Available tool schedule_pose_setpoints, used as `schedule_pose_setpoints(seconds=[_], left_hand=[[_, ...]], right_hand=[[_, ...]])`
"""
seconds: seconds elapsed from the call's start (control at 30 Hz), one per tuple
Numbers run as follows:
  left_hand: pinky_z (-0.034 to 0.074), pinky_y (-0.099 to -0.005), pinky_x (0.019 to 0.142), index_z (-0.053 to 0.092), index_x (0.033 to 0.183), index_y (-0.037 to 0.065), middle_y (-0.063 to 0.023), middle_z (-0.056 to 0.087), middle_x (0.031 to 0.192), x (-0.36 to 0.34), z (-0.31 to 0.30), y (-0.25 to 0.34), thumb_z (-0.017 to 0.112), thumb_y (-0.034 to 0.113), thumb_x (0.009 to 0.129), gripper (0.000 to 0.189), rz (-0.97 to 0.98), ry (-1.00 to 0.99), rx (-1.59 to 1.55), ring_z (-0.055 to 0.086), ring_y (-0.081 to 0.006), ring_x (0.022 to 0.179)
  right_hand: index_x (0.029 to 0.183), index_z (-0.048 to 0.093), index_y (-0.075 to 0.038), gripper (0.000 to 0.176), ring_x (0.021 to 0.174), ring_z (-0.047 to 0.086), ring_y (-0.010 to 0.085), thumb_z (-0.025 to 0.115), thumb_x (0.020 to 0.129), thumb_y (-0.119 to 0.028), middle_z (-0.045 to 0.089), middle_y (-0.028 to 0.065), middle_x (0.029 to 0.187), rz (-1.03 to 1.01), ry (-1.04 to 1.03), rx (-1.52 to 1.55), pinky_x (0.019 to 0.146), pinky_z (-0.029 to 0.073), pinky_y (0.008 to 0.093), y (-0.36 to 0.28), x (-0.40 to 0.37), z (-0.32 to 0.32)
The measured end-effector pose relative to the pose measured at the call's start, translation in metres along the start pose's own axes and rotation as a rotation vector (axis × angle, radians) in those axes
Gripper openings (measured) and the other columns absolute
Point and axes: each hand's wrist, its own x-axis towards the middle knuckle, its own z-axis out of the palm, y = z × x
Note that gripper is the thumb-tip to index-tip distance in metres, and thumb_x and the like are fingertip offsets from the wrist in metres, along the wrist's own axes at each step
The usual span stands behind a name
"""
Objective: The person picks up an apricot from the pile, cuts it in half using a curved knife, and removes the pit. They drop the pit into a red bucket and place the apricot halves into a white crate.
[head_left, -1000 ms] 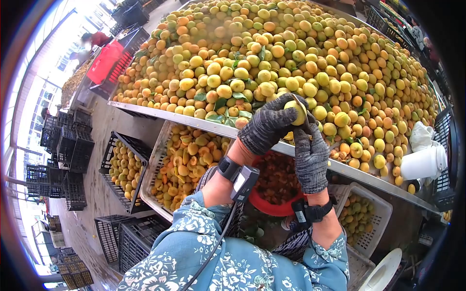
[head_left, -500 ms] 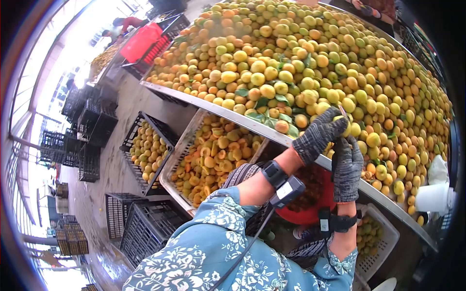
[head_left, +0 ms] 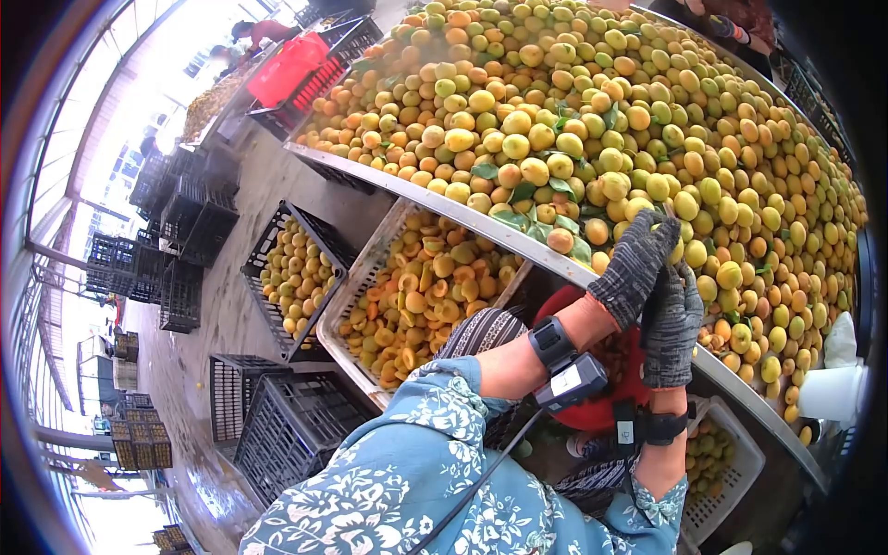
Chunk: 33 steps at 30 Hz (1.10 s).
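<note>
A big heap of yellow and orange apricots (head_left: 573,120) fills a metal table (head_left: 435,205). Both my hands wear grey knit gloves and meet at the table's near edge. My left hand (head_left: 636,264) is closed around one apricot (head_left: 680,250), mostly hidden by the fingers. Right below it, my right hand (head_left: 671,319) grips a small knife whose blade tip (head_left: 668,215) just shows above the fruit. Each wrist carries a black strap with a device.
Under the table stand a white crate of halved apricots (head_left: 356,277), a black crate of whole ones (head_left: 268,242), a red basin (head_left: 557,301) and a white basket (head_left: 731,472). Empty black crates (head_left: 287,425) crowd the floor at left. People work by a red crate (head_left: 287,69) far left.
The view has swung left and down, so my hands sit further right in the picture. They stay together on the same apricot, and the blade is now nearly hidden behind my left fingers.
</note>
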Motion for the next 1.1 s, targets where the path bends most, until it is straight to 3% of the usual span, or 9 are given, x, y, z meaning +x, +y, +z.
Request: schedule_pose_setpoints(seconds=[0.2, 0.33, 0.4, 0.47, 0.53, 0.57, 0.67, 0.87, 1.1], left_hand=[[0.047, -0.0282, 0.071, 0.053, 0.100, 0.001, -0.0071, 0.057, 0.091, 0.002, 0.006, 0.021, 0.054, 0.012, 0.094, 0.013, -0.385, 0.161, -0.540, 0.054, -0.0131, 0.082], [0.045, -0.0272, 0.067, 0.051, 0.100, 0.003, -0.0047, 0.059, 0.090, 0.001, 0.013, 0.018, 0.057, 0.012, 0.093, 0.013, -0.018, 0.127, 0.194, 0.053, -0.0111, 0.079], [0.044, -0.0231, 0.069, 0.054, 0.101, 0.008, 0.0017, 0.053, 0.089, 0.003, 0.011, 0.020, 0.052, 0.018, 0.097, 0.012, -0.138, 0.083, 0.037, 0.048, -0.0053, 0.081], [0.047, -0.0252, 0.070, 0.054, 0.100, 0.007, -0.0010, 0.055, 0.086, 0.008, 0.001, 0.021, 0.052, 0.022, 0.097, 0.016, -0.093, 0.064, 0.108, 0.054, -0.0094, 0.079], [0.051, -0.0289, 0.070, 0.055, 0.099, 0.008, -0.0046, 0.058, 0.083, 0.010, -0.007, 0.024, 0.051, 0.028, 0.097, 0.021, -0.211, 0.051, -0.153, 0.059, -0.0155, 0.076], [0.045, -0.0259, 0.093, 0.051, 0.124, 0.006, -0.0046, 0.057, 0.113, 0.009, -0.010, 0.020, 0.048, 0.020, 0.098, 0.029, -0.306, 0.046, -0.390, 0.054, -0.0123, 0.107], [0.045, -0.0259, 0.091, 0.051, 0.124, 0.007, -0.0022, 0.057, 0.112, 0.008, -0.010, 0.012, 0.048, 0.023, 0.099, 0.030, -0.437, 0.057, -0.476, 0.054, -0.0116, 0.104], [0.047, -0.0222, 0.071, 0.056, 0.109, 0.007, -0.0001, 0.056, 0.097, 0.011, -0.004, 0.010, 0.058, 0.029, 0.094, 0.026, -0.310, -0.130, 0.046, 0.051, -0.0066, 0.085], [0.046, -0.0227, 0.077, 0.057, 0.106, 0.006, -0.0002, 0.055, 0.095, 0.013, -0.007, 0.039, 0.057, 0.021, 0.093, 0.020, -0.164, -0.233, 0.238, 0.053, -0.0075, 0.089]], right_hand=[[0.118, 0.057, 0.005, 0.032, 0.084, 0.058, 0.0104, 0.053, 0.096, -0.019, 0.066, 0.0037, 0.097, -0.068, 0.060, -0.113, 0.072, 0.046, 0.0234, -0.002, -0.001, 0.009], [0.117, 0.058, 0.002, 0.028, 0.087, 0.060, 0.0151, 0.051, 0.097, -0.015, 0.067, 0.0124, 0.100, -0.216, 0.086, -0.496, 0.077, 0.047, 0.0285, -0.012, -0.001, 0.005], [0.112, 0.058, 0.002, 0.031, 0.085, 0.060, 0.0130, 0.049, 0.098, -0.024, 0.066, 0.0072, 0.097, -0.021, 0.002, 0.071, 0.077, 0.048, 0.0256, 0.013, 0.007, -0.007], [0.108, 0.060, 0.000, 0.027, 0.079, 0.058, 0.0093, 0.052, 0.096, -0.023, 0.065, 0.0031, 0.089, -0.369, 0.013, -0.374, 0.070, 0.046, 0.0224, 0.015, 0.005, -0.004], [0.107, 0.061, -0.002, 0.024, 0.071, 0.052, 0.0051, 0.053, 0.096, -0.021, 0.063, -0.0010, 0.085, 0.065, -0.037, -0.028, 0.062, 0.041, 0.0189, 0.003, -0.001, -0.002], [0.107, 0.061, -0.002, 0.022, 0.066, 0.048, 0.0031, 0.053, 0.095, -0.020, 0.061, -0.0027, 0.083, 0.000, 0.012, -0.132, 0.056, 0.037, 0.0174, 0.011, 0.002, -0.002], [0.108, 0.061, -0.003, 0.023, 0.065, 0.047, 0.0030, 0.054, 0.095, -0.020, 0.061, -0.0021, 0.083, -0.048, 0.063, -0.239, 0.055, 0.037, 0.0179, 0.011, 0.004, -0.005], [0.113, 0.060, -0.001, 0.024, 0.069, 0.052, 0.0039, 0.056, 0.094, -0.016, 0.062, -0.0008, 0.084, -0.048, 0.089, -0.134, 0.057, 0.041, 0.0179, 0.002, 0.012, -0.015], [0.110, 0.060, 0.002, 0.027, 0.071, 0.055, 0.0067, 0.055, 0.095, -0.020, 0.064, 0.0019, 0.084, -0.074, 0.035, -0.433, 0.061, 0.045, 0.0206, -0.017, 0.001, -0.011]])
